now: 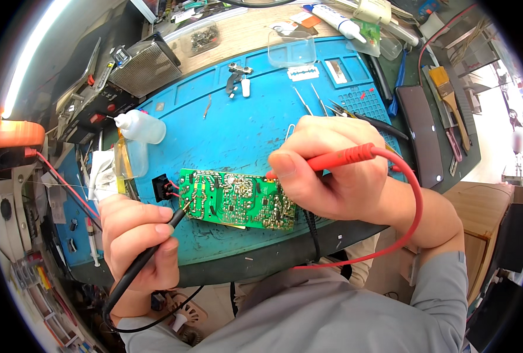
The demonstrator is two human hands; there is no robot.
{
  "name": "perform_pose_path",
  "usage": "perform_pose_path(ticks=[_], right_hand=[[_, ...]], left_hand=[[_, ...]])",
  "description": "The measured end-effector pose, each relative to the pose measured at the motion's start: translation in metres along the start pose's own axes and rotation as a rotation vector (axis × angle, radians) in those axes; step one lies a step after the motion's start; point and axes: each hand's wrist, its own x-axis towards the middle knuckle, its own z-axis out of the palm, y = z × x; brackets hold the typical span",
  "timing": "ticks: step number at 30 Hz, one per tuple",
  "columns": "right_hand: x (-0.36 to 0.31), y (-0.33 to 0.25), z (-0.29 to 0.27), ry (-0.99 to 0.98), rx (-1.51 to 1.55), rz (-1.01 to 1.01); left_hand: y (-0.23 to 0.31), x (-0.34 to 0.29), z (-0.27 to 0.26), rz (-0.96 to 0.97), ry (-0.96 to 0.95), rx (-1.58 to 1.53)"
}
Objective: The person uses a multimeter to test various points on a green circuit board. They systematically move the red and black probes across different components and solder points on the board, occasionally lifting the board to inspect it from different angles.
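A green circuit board [220,197] lies solder side up near the front of a blue work mat [214,135]. My left hand [136,238] is closed round a black test probe [161,235], its metal tip at the board's left part. In my right hand [326,159] is a red test probe [338,157]; its tip is at the board's upper right edge, partly hidden by my fingers, so contact is hard to tell. A black power socket [163,188] with red wires sits against the board's left end. The red lead [417,206] loops down past my right forearm.
Left of the board stand a translucent squeeze bottle [142,126] and an orange-cased device [17,134]. Tweezers [311,100], a razor blade [304,73] and a clear plastic tray [291,50] lie farther back. A dark phone-like slab [419,135] and brushes [447,97] are at right.
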Motion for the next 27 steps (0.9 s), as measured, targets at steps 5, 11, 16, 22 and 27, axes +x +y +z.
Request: perform_pose_path(ticks=[5,11,16,22,27], right_hand=[[0.002,-0.002,-0.001,0.008,0.003,-0.017],[-0.001,0.000,0.000,0.053,0.080,-0.032],[0.006,-0.009,-0.016,-0.022,0.129,-0.080],[0.033,-0.043,-0.023,0.114,0.316,0.319],[0.062,-0.065,-0.031,0.121,0.403,0.503]], left_hand=[[0.001,-0.001,0.001,0.008,0.036,-0.005],[0.001,-0.001,0.005,0.021,0.057,-0.007],[0.001,-0.003,0.007,0.047,0.093,-0.011],[0.006,-0.001,0.007,0.047,0.101,0.053],[0.003,-0.009,0.009,0.010,0.160,0.021]])
